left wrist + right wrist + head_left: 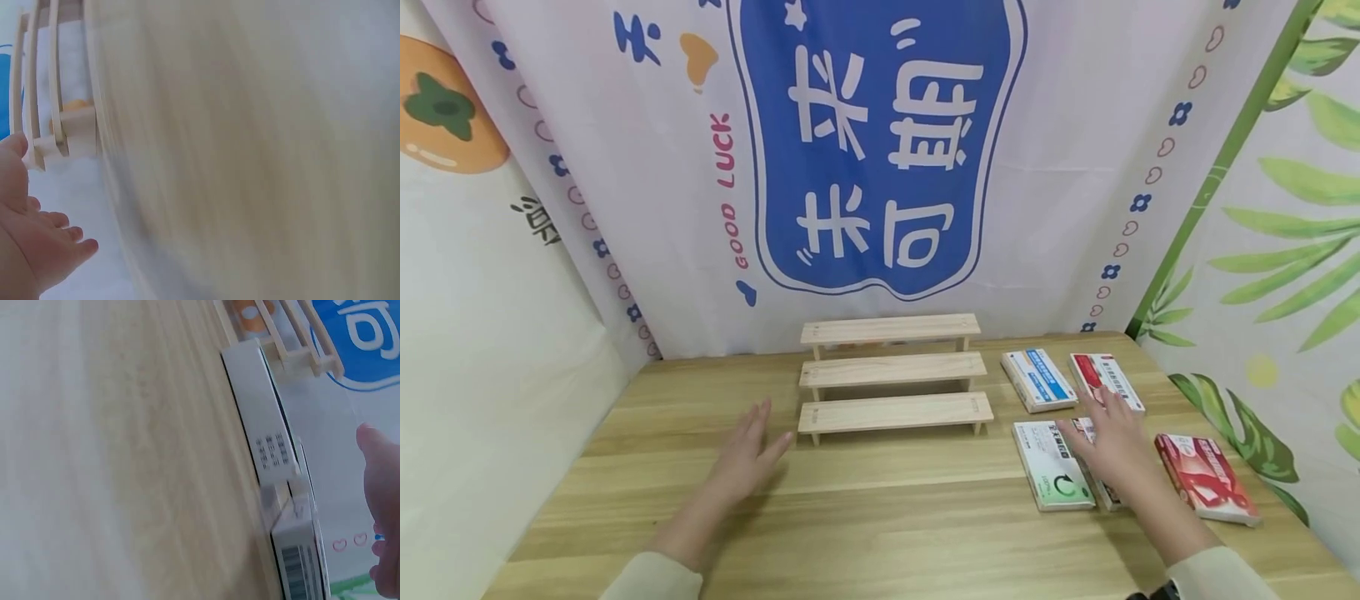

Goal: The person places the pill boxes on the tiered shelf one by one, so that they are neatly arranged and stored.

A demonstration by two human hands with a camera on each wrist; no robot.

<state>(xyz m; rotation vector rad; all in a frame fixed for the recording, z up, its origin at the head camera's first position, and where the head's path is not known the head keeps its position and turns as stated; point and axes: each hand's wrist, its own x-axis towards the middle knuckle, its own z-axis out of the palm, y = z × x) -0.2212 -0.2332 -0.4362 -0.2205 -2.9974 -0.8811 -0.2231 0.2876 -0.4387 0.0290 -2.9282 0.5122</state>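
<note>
Head view: from where I stood, all five flat cardboard boxes could be seen around the right hand [1108,442], a spread neither wrist view took in.
Right wrist view: it alone gave the black barcode [297,575] on a box's side, and a gap between the thumb and the boxes below it.
Left wrist view: it showed the pale wooden three-step stand [895,412] end-on, beyond the thumb; the wood-grain table [880,517] was blurred there.
Left hand [748,454]: fingers loosely extended, thumb held apart, grasping nothing, just beside the stand's left end.
Right hand pose: fingers spread and reaching forward, thumb out towards the stand, above the boxes and gripping none.
Arms: two, both stretched forward from cream sleeves [655,575].
Stand: one, with three shelves, lying between the hands, nearer the left.
Boxes: five; a blue-and-white box [1039,379] ahead and to the left of the right hand, a red-and-white box [1105,377] just ahead, a white-and-green box [1052,467] close at its left, a dark-printed box [1102,492] partly hidden beneath it, and a red box [1208,479] to its right.
</note>
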